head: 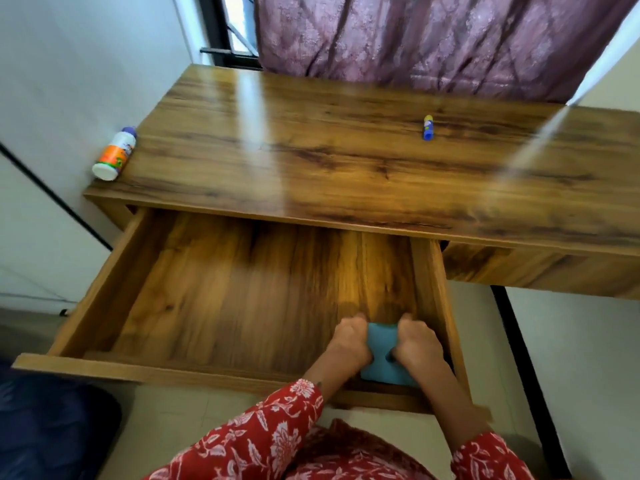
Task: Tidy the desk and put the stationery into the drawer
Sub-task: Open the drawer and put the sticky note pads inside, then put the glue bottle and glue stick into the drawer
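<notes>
A: From the head camera, what is nearest?

B: Two sleeves (pixel 277 441) in red cloth with white flowers, at the bottom edge. From them the bare forearms reach forward into the open drawer (pixel 242 289).

A: And the hands, how are they?

B: The left hand (pixel 349 341) and the right hand (pixel 417 342) are close together, with a teal block (pixel 384 367) between them. Both hands have the fingers curled and they grip the block from its two sides. The picture is a little blurred, so I cannot tell single fingers.

A: Where is this block in the drawer?

B: In the near right corner, low inside. The right wall of the drawer is just beside the right hand, and the front panel is just behind the wrists. To the left of the left hand I see only the wooden bottom of the drawer.

A: What is beyond the hands?

B: The desk (pixel 346 161), with a shiny wooden top. Far ahead of the right hand stands a small blue and yellow glue stick (pixel 428 127), well apart from the hands. Far to the left of the left hand, at the left edge of the desk, a white bottle (pixel 114 154) with an orange label lies on its side. Behind the desk hangs a purple curtain (pixel 433 39).
</notes>
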